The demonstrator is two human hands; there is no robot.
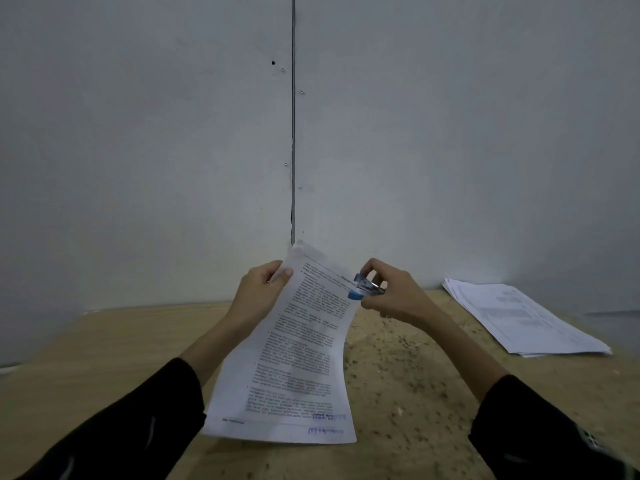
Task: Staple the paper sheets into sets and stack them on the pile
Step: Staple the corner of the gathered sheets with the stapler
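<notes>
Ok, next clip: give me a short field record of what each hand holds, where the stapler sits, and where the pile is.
left hand: grips the top left edge of the paper sheets, held up off the table
right hand: holds the stapler
stapler position: clamped over the sheets' top right corner
pile: flat on the table, far right, by the wall
</notes>
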